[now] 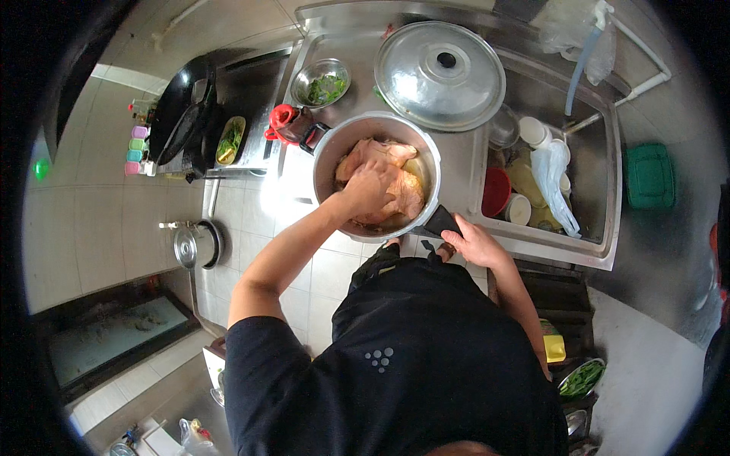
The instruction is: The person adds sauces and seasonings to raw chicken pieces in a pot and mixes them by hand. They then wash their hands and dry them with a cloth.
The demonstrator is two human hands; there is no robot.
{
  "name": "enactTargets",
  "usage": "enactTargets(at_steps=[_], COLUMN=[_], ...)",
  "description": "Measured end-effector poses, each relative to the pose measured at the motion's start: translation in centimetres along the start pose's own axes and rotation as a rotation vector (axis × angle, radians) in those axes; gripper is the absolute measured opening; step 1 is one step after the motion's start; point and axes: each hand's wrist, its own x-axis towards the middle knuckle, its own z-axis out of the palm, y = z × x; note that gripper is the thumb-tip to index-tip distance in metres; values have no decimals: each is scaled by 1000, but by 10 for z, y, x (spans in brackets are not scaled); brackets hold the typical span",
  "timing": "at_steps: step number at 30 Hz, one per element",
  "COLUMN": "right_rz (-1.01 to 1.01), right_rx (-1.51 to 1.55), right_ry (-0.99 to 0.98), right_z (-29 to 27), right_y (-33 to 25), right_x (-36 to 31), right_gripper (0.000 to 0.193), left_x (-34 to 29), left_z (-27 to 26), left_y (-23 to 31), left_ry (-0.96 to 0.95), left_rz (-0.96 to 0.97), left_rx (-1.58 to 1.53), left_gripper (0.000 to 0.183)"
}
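Note:
In front of me a large silver metal pot (325,161) holds big pieces of raw poultry (408,196), pale and yellowish, with a little liquid around them. My left hand (369,186) reaches into the pot, its fingers curled down on the meat; the fingertips are partly hidden. My right hand (473,243) grips the black pot handle (441,221) at the near right of the rim. Behind the pot lies a round metal lid (414,80) with a black knob.
Left of the pot stands a red-lidded jug (293,125), near a metal bowl (320,82) of chopped greens. A wok (181,114) is at the far left. The sink (616,190) on the right contains cups, bowls and a plastic bag.

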Motion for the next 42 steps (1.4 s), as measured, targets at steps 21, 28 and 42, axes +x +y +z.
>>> enactTargets(at_steps=[21,28,42], right_rz=[-41,1,-27], right_rx=[-15,-36,-7], right_ry=[17,21,-21], right_z=[4,7,4], right_y=[2,-2,9], right_x=[4,2,9], right_gripper=[68,69,73], left_x=[78,44,39], left_z=[53,48,6], left_y=[-13,-2,-69], left_ry=[139,-75,107], left_rz=[54,309,-315], left_rx=[402,1018,152], left_gripper=[30,23,46])
